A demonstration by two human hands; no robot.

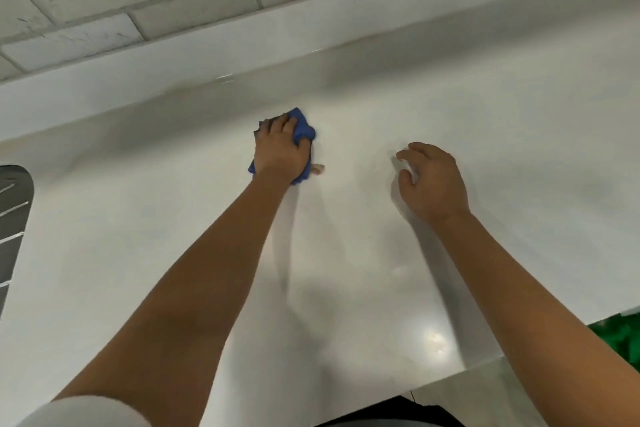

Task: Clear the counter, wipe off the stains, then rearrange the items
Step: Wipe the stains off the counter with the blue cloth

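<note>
Left hand (281, 149) grips blue cloth (304, 131) on counter (519, 135); stains unclear.

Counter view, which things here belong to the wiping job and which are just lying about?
In use:
- blue cloth, gripped by the left hand
- white counter
- right hand, holding nothing

Lying about:
- grey slotted object at left edge
- green item at right

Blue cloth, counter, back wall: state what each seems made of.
Blue cloth: soft fabric, bunched under the left hand.
Counter: smooth, glossy, probably stone or solid surface; lights reflect.
Back wall: pale veined tiles, marble-like, grouted.
</note>
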